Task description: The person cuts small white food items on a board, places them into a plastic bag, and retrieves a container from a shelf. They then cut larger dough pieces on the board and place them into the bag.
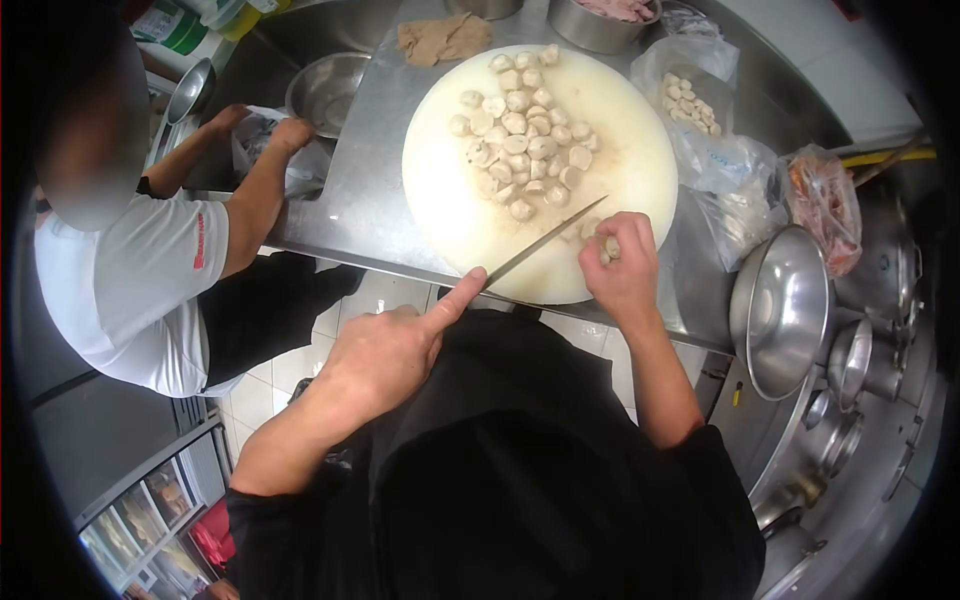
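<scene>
A round white cutting board [440,200] lies on the steel counter, with a heap of pale beige balls [525,140], like meatballs, on its far half. Some of them are cut and show flat faces. My left hand [385,350] is wrapped round the handle of a knife [548,238], the index finger stretched along it. The blade points away to the right, low over the near part of the board. My right hand [630,265] is closed on a pale meatball piece [608,250] just right of the blade. Its fingers partly hide that piece.
At the left, a co-worker [150,270] handles a plastic bag [285,150] beside a steel bowl [325,90]. A brown cloth [445,38] lies behind the board. Plastic bags [735,180] and a large steel bowl [782,312] stand at the right.
</scene>
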The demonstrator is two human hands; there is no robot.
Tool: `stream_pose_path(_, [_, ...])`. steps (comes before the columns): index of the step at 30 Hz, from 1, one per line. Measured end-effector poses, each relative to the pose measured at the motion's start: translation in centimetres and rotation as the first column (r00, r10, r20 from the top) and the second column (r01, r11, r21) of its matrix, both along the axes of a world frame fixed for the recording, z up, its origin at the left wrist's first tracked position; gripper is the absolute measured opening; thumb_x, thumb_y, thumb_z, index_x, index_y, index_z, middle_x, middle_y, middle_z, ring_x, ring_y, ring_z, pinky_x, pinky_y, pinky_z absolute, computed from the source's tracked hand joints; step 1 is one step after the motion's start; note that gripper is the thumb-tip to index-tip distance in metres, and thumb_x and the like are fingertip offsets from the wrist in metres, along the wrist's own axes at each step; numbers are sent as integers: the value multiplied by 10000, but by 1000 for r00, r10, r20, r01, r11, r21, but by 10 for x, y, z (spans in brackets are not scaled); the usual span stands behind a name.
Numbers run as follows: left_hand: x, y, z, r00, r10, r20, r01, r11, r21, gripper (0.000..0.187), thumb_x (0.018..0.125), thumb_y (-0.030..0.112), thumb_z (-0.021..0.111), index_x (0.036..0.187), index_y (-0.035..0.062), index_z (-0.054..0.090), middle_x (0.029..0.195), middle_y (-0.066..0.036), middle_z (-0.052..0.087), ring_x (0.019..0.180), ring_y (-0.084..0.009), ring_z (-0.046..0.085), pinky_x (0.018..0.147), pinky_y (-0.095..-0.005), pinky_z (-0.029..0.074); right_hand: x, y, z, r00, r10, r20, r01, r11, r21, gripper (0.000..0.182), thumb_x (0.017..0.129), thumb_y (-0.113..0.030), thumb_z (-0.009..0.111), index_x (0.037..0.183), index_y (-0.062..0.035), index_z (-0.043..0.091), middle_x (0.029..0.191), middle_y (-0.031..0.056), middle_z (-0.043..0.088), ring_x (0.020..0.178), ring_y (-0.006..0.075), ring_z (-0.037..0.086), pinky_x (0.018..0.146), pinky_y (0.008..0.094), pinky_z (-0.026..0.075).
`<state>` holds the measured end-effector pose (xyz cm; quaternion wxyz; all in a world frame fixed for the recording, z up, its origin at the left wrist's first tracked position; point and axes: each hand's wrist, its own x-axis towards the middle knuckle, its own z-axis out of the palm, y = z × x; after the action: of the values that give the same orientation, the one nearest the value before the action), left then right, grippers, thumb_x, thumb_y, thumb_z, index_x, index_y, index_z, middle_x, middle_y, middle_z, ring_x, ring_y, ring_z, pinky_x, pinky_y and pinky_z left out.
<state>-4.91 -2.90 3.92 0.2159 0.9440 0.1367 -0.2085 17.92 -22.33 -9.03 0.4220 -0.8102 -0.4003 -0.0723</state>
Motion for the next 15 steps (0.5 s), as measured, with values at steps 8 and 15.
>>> stream_pose_path(8, [15, -4, -14, 993, -38, -108, 28, 995, -96, 722, 1016, 167, 527, 1641, 382, 238, 779, -221, 677, 709, -413, 678, 683, -511, 557, 1, -3, 0, 1000, -15, -17, 16, 1000, 18, 194, 765, 22, 705, 936, -19, 622, 967, 150, 610, 898, 338, 623, 766, 420, 532])
stream_pose_path(15, [44, 19, -47, 999, 36, -14, -37, 997, -66, 661, 1035, 178, 525, 1629, 341, 283, 827, -255, 689, 794, -457, 683, 750, -538, 542, 2, 8, 8, 999, -37, -12, 37, 999, 30, 227, 758, -1, 741, 955, -25, 630, 1096, 166, 588, 971, 340, 617, 795, 416, 533])
